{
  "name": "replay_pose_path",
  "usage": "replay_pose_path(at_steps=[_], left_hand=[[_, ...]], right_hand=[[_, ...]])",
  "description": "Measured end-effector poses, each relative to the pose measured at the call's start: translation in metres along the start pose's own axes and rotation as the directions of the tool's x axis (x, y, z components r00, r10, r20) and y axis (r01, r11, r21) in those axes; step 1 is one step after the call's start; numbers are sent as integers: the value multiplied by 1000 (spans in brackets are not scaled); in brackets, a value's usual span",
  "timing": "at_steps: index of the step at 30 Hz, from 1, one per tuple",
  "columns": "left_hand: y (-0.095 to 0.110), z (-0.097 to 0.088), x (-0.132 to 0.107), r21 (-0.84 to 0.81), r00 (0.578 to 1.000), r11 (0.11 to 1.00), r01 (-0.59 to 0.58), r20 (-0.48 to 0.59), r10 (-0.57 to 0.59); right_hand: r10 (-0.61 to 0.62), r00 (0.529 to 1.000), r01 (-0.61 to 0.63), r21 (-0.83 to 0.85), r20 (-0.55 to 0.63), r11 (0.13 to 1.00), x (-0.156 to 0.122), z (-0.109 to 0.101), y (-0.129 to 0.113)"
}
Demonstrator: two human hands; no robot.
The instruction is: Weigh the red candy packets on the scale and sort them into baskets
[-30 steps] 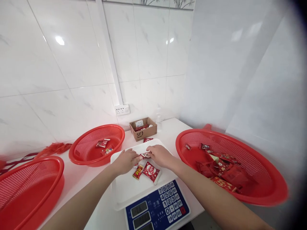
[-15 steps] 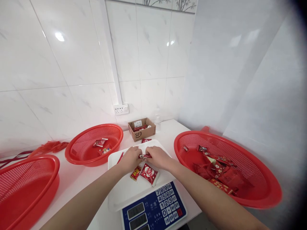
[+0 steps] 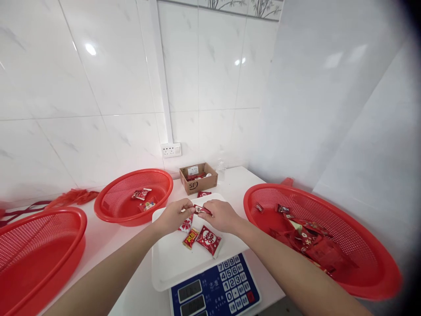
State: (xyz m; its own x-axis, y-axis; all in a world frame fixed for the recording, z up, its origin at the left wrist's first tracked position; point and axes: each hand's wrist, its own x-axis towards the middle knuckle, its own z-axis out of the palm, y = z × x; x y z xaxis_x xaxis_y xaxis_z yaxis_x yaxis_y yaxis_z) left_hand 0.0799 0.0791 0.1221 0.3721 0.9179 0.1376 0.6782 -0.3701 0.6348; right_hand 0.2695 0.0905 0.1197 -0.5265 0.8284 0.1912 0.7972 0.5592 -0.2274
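Observation:
Between my two hands is a small red candy packet (image 3: 201,210), held over the back half of a white scale tray (image 3: 167,265). My left hand (image 3: 176,215) pinches its left end, and my right hand (image 3: 222,215) grips its right end. Beneath them on the tray lie a red packet with white lettering (image 3: 209,240), a small red packet with yellow lettering (image 3: 190,238) and a red-and-white packet (image 3: 186,224) partly covered by my left hand. Another red packet (image 3: 204,193) shows behind the tray.
The blue scale keypad (image 3: 213,287) faces me. On the right stands a red basket (image 3: 362,219) with many red packets. Two more red baskets (image 3: 101,206) are on the left, one with a few packets. A cardboard box (image 3: 207,182) and clear bottle (image 3: 221,166) stand behind.
Both hands have shifted slightly, and more of the held packet shows between them. A red-and-white packet under my left hand has come into view. The camera view has turned a little left.

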Motion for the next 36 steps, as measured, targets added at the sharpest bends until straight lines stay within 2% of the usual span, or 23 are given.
replay_pose_path(at_steps=[4,11,18,21,24,27,30,36], left_hand=[[-11,-7,-9,108,999,994,36,-15,-35],[-40,-3,-13,266,995,964,19,85,-43],[-33,-7,-9,281,987,954,100,89,-130],[-29,-9,-9,232,980,958,168,68,-188],[-27,-8,-10,145,979,972,183,66,-194],[-24,-8,-10,56,987,986,158,17,-159],[-17,-10,-12,-14,988,992,127,-88,-128],[1,-10,-17,-108,955,993,52,-285,-81]], right_hand=[[56,998,-56,7,6,998,0,3,3],[70,996,-74,67,56,995,2,12,5],[107,994,-106,124,-5,987,3,11,11],[79,997,-75,175,-19,982,0,8,6],[31,999,-25,233,-21,972,-1,8,-2],[-11,1000,16,282,-18,959,1,10,-10],[-16,1000,20,316,-15,949,5,11,-15],[-34,999,24,413,17,910,7,8,-21]])
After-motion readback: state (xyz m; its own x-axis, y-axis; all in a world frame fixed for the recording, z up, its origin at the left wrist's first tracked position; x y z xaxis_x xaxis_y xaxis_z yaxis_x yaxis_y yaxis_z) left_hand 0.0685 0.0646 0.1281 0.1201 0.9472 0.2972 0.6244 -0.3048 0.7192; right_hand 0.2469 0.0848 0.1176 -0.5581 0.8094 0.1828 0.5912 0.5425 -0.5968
